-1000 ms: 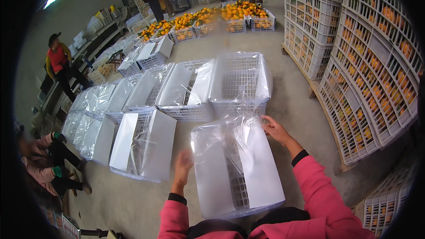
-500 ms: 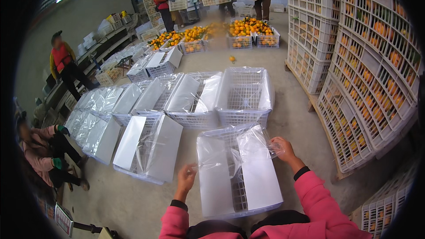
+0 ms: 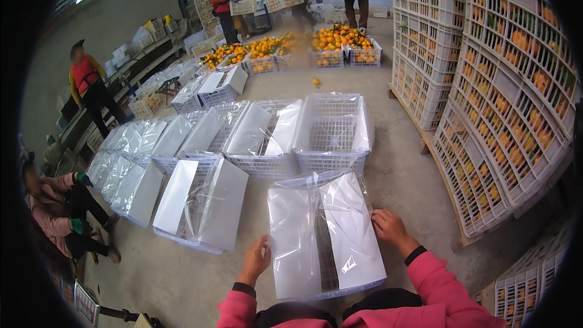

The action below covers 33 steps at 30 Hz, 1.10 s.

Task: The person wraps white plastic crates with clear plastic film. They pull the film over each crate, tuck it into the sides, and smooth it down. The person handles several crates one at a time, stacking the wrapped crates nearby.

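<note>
In front of me on the floor stands a pale plastic crate (image 3: 349, 291) with slatted walls. Two white cardboard sheets, a left one (image 3: 296, 267) and a right one (image 3: 359, 261), stand out over its sides with a gap between them. Clear plastic film (image 3: 291, 206) stretches across both sheets, shiny and creased. At the left edge my left hand (image 3: 255, 260) has its fingers bent and together on the film's margin. My right hand (image 3: 393, 229) is closed at the right edge, thumb and fingers on the film there; its exact grip is partly hidden.
Film-lined crates (image 3: 334, 161) stand in rows ahead and left. Tall stacks of fruit-filled crates (image 3: 480, 146) rise on pallets at right. Orange fruit (image 3: 331, 39) fills crates farther back; a loose fruit (image 3: 316, 82) lies on the floor. A person (image 3: 57, 212) sits at left; others stand behind.
The film now lies spread over both white sheets, where before it was bunched at the right hand. My right hand has moved down along the crate's side; the left has lowered slightly.
</note>
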Motion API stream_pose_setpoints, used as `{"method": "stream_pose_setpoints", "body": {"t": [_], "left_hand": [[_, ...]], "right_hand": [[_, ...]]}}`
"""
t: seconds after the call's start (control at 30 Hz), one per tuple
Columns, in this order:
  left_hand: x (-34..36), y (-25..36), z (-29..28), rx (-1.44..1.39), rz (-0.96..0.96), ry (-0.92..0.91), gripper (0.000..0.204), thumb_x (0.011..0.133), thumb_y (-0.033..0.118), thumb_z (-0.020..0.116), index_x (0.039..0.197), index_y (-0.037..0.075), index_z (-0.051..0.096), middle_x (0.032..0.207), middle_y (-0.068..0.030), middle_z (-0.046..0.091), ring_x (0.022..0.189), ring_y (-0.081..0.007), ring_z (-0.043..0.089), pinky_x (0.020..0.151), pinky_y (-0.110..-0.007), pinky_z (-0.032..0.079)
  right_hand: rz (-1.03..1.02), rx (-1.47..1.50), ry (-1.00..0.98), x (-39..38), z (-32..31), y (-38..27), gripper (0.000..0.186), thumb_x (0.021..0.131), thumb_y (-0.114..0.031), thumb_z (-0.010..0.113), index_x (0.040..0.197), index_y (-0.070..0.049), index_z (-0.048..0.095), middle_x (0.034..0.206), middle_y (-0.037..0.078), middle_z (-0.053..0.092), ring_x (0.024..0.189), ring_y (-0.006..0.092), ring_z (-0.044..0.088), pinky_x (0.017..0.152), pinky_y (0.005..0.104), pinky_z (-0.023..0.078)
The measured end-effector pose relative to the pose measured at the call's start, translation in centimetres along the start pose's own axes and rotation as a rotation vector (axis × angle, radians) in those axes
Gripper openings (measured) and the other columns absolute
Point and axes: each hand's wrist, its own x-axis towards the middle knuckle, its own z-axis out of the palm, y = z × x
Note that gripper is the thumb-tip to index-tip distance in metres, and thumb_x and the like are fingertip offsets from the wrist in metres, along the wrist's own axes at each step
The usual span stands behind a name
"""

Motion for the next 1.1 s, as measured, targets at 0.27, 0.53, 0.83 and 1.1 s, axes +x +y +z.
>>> {"method": "stream_pose_setpoints", "body": {"t": [0.27,0.53,0.83,1.1], "left_hand": [[-0.9,1.7,-0.7,0.174,0.177,0.034,0.019,0.082,0.004,0.064,0.100,0.007,0.061,0.103,-0.0103,0.066,0.088,-0.0317,0.066,0.067,-0.040,0.055],[-1.1,3.2,-2.7,0.244,0.305,-0.102,0.022,0.076,-0.006,0.063,0.094,0.007,0.063,0.096,-0.0100,0.064,0.087,-0.0283,0.065,0.072,-0.037,0.055],[-3.8,3.9,-4.3,-0.345,-0.472,-0.114,0.011,0.089,-0.001,0.053,0.091,0.004,0.063,0.080,-0.0060,0.063,0.068,-0.0198,0.060,0.062,-0.028,0.048],[-3.7,6.8,-4.6,-1.018,-0.998,-0.042,0.008,0.092,0.003,0.054,0.093,-0.005,0.056,0.079,-0.0112,0.061,0.073,-0.0218,0.064,0.069,-0.031,0.054]], "right_hand": [[0.035,0.036,0.034,-2.4,-0.1,-1.9,0.013,0.081,-0.001,0.063,0.093,-0.006,0.061,0.095,0.011,0.064,0.076,0.0312,0.065,0.064,0.0388,0.054],[0.003,0.027,0.044,-2.9,-3.2,-3.4,0.014,0.080,-0.001,0.065,0.091,-0.010,0.067,0.083,0.008,0.062,0.068,0.0292,0.063,0.058,0.0368,0.053],[0.830,0.754,-0.267,-7.3,-5.5,-4.2,0.013,0.092,-0.007,0.060,0.101,-0.007,0.069,0.086,0.004,0.063,0.073,0.0129,0.061,0.062,0.0274,0.049],[1.337,1.255,-0.112,-6.7,-6.3,-5.7,0.021,0.096,-0.011,0.057,0.112,0.002,0.060,0.097,0.006,0.062,0.089,0.0153,0.061,0.079,0.0285,0.050]]}}
